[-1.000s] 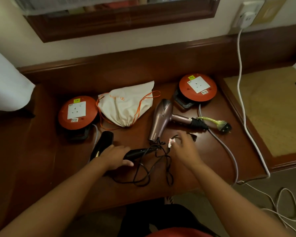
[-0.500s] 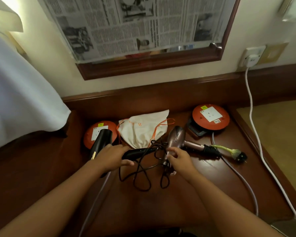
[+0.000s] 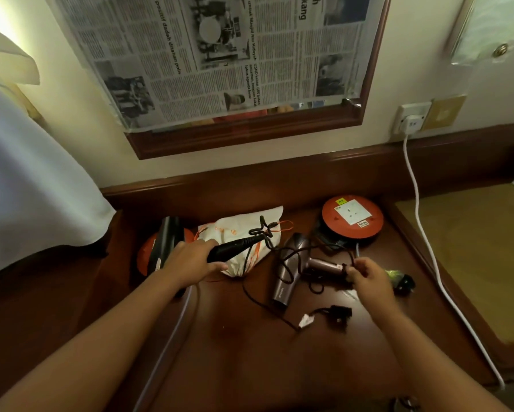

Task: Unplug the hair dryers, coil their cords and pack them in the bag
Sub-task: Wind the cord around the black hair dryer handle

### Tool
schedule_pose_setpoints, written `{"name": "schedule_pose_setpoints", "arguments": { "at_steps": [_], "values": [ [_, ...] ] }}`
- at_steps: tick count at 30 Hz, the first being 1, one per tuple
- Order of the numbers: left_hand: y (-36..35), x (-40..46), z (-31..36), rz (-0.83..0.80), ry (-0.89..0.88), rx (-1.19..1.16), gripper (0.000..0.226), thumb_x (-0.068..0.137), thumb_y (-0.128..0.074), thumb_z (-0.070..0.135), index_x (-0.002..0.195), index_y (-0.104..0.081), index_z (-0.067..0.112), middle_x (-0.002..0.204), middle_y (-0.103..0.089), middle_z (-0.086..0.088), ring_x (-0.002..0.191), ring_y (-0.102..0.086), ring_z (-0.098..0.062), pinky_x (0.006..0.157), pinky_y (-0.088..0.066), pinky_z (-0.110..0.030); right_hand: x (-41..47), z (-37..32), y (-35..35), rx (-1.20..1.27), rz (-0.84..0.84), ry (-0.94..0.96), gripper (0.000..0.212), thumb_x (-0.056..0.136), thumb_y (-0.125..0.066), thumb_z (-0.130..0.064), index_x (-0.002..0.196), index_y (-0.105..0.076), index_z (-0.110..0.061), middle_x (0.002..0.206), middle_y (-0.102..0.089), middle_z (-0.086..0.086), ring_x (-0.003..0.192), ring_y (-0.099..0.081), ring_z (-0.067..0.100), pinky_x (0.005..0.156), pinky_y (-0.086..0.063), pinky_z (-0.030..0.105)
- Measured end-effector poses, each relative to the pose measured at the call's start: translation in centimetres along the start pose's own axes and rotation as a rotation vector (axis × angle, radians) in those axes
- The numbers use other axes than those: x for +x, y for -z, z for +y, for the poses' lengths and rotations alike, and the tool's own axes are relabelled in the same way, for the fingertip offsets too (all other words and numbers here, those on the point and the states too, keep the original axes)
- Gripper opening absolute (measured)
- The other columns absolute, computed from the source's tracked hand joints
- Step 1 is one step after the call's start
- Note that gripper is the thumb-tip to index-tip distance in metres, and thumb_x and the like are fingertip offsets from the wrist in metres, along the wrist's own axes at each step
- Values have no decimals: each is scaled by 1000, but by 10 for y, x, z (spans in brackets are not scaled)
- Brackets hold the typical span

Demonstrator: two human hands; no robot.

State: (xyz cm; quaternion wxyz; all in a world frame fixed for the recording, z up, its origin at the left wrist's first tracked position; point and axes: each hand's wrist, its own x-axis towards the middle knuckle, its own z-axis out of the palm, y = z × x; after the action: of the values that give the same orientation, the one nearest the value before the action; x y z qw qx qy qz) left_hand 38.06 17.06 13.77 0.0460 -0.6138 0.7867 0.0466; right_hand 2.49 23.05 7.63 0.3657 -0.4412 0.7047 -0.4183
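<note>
Your left hand has its grip closed round the handle of the black hair dryer, lifted above the tabletop; the handle's long axis runs toward the cloth bag, slanting up and away from you, while the barrel stands on the far side of your hand from the bag. Its black cord leaves the handle tip in a knot over the bag, then trails loosely toward you across the wood to a plug with a white tag, lying on the tabletop near your right wrist.

Your right hand pinches a small bunch of that cord, just past the bronze hair dryer. This dryer lies flat beside the bag, nozzle pointing toward you, handle stretching toward your right hand.

Beyond the bronze dryer sits an orange cable reel with a white socket face and a yellow sticker; its writing is too small to read. A second orange reel shows partly behind the black dryer.

The tabletop is dark polished wood with a raised back rail. On the cream wall above the bag hangs a wood-framed mirror covered with newspaper. A white cord drops from a wall socket.
</note>
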Motion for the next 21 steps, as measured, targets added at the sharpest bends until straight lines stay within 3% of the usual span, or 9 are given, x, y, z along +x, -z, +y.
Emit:
{"name": "schedule_pose_setpoints", "arguments": {
  "at_steps": [3, 5, 8, 11, 14, 17, 19, 21],
  "values": [
    [11, 2, 7, 38, -7, 39, 53, 85, -55, 62, 123, -53, 24, 111, -63, 1, 103, -59, -19, 87, -37, -36, 6, 7, 14, 161, 64, -155, 10, 94, -50, -1, 101, -56, -5, 93, -62, 19, 70, -61, 23, 69, -54, 44],
    [17, 1, 9, 51, -7, 43, 55, 86, -55, 60, 127, -51, 24, 113, -63, 1, 105, -59, -20, 88, -37, -36, 15, 10, 23, 348, 193, -311, 15, 95, -46, -1, 107, -53, -8, 84, -58, 16, 63, -58, 22, 57, -50, 35],
    [21, -2, 6, 26, -2, 49, 53, 86, -56, 61, 124, -52, 24, 111, -63, 3, 103, -59, -18, 86, -37, -36, 31, 14, 47, 696, 397, -556, 15, 97, -43, -5, 110, -47, -11, 71, -51, 8, 59, -54, 20, 53, -44, 33],
    [23, -7, 4, 13, -21, 63, 54, 86, -55, 61, 125, -52, 25, 116, -63, 4, 106, -59, -16, 89, -38, -37, 35, 12, 57, 717, 261, -655, 10, 100, -40, -8, 108, -45, -7, 72, -50, 9, 64, -55, 22, 57, -43, 33],
    [26, -10, 10, 36, -33, 33, 54, 86, -53, 62, 126, -51, 25, 116, -64, 5, 105, -60, -16, 89, -38, -37, 26, -10, 52, 451, -1, -580, 18, 99, -42, -8, 115, -49, -4, 88, -59, 16, 73, -60, 28, 62, -48, 34],
    [32, -13, 21, 70, -66, 65, 55, 87, -52, 62, 127, -50, 26, 115, -63, 3, 105, -59, -17, 91, -39, -37, 15, -47, 42, 66, 15, -268, 41, 97, -49, -14, 137, -43, -9, 119, -58, 13, 98, -59, 26, 78, -52, 37],
    [36, -14, 29, 83, -93, 129, 54, 87, -51, 62, 127, -50, 25, 114, -62, 2, 105, -59, -17, 91, -38, -36, -5, -82, 24, 20, -88, -11, 45, 95, -53, -14, 139, -42, -13, 127, -53, 7, 105, -56, 20, 79, -50, 25],
    [39, -14, 37, 92, -112, 167, 55, 87, -50, 63, 128, -49, 26, 116, -61, 3, 107, -57, -16, 91, -37, -35, -24, -107, -3, 39, -287, 89, 51, 93, -58, -14, 140, -40, -16, 130, -52, 5, 106, -55, 16, 76, -49, 20]
  ]
}}
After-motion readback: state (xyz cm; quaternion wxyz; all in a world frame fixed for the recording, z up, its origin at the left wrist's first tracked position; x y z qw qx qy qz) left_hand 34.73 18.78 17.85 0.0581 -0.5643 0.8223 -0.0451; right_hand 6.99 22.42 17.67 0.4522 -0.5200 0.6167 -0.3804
